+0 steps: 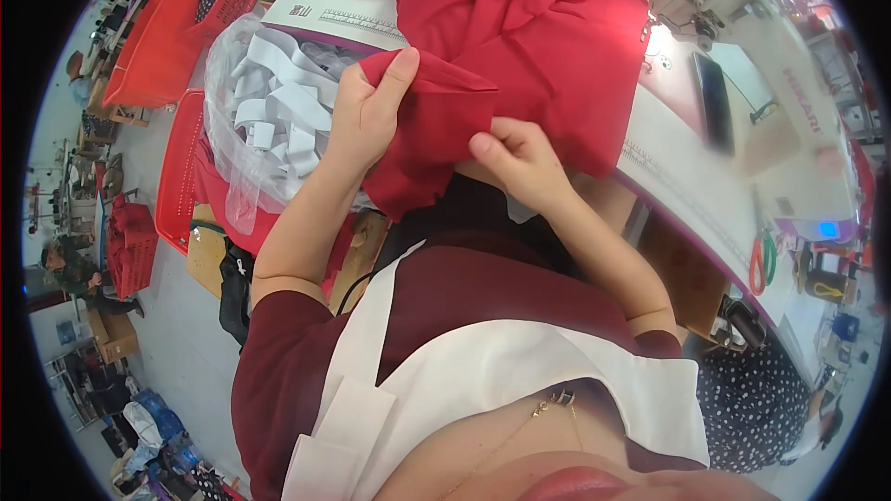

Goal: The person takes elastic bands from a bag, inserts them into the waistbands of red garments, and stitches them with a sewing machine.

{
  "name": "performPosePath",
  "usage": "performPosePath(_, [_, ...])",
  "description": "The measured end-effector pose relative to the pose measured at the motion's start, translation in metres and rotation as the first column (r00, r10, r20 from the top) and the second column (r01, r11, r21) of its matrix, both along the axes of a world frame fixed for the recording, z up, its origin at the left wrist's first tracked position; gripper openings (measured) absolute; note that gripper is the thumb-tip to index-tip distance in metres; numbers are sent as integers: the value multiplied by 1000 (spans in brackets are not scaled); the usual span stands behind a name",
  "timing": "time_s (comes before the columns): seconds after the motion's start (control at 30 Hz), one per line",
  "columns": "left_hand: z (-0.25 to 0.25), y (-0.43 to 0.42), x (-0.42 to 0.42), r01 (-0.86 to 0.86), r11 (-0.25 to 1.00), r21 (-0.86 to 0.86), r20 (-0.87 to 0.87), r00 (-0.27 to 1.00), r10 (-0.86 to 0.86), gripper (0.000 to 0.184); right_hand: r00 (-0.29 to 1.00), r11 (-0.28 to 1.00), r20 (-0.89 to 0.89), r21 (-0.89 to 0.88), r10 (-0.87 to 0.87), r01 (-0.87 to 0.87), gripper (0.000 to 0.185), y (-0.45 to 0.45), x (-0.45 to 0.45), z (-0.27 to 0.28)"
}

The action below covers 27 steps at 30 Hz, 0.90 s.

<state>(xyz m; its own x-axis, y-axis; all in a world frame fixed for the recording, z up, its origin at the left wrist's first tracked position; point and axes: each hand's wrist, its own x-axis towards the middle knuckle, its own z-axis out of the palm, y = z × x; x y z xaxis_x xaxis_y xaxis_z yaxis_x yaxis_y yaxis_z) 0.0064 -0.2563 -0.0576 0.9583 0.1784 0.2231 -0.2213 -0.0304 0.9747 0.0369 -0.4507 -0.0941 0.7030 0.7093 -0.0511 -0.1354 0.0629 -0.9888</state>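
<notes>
A large piece of red fabric [529, 46] lies bunched over the sewing table [687, 172] and hangs off its front edge. My left hand [371, 107] pinches the fabric near a folded edge, thumb on top. Lower and to the right, my right hand [522, 160] has its fingers curled at the cloth's side edge, thumb against the forefinger. Between the two hands the cloth is held up, with a fold running across it. On the right stands a white sewing machine [803, 121], its needle area beyond the fabric.
Left of the table, a clear plastic bag [223, 102] holds white elastic strips [288, 121]. Red baskets [176, 176] stand on the floor. A dark phone [712, 102] lies by the machine. Scissors [763, 260] with red and green handles lie near the table edge. Another person [79, 269] is far left.
</notes>
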Motion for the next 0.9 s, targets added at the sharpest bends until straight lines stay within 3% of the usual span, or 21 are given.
performPosePath(0.07, [0,-2,-1,0,1000,2,4,1000,0,31,969,974,107,-62,224,-218,36,3,0,-4])
performPosePath(0.13, [1,-5,-2,2,1000,2,10,1000,-2,32,962,974,160,11,220,-224,45,8,-3,-1])
performPosePath(0.23, [4,-8,-6,30,998,58,2,1000,-31,32,990,951,142,307,-5,-39,44,20,-3,12])
performPosePath(0.27, [5,-8,-7,5,989,147,36,999,-10,31,990,950,143,308,3,-47,44,21,-4,18])
performPosePath(0.3, [7,-9,-10,-25,972,235,68,998,9,30,999,951,12,307,-50,44,40,22,-5,23])
performPosePath(0.37, [9,-17,-13,-44,974,221,104,994,22,30,979,938,-173,307,-108,158,32,25,-5,31])
performPosePath(0.47, [0,-12,-16,-40,954,296,74,997,18,27,979,947,-77,249,-190,204,25,28,-7,31])
performPosePath(0.53, [-6,-11,-17,-10,982,188,81,997,-6,29,967,943,-139,228,-216,243,20,30,-10,32])
performPosePath(0.57, [-5,-9,-20,4,984,176,49,999,-13,29,970,927,-155,297,-190,229,21,31,-9,26])
performPosePath(0.73, [-11,9,-32,122,989,82,-110,988,-113,32,953,935,-286,302,-97,186,18,29,-8,17])
performPosePath(0.8, [-22,22,-35,119,987,-105,-312,939,-147,32,935,940,-350,294,-60,170,17,25,-8,15])
performPosePath(0.87, [-22,39,-39,141,989,-42,-348,926,-146,30,938,958,-347,275,19,82,14,21,-8,6])
performPosePath(0.9, [-17,50,-36,172,979,110,-443,890,-107,31,937,957,-348,278,22,81,14,20,-8,4])
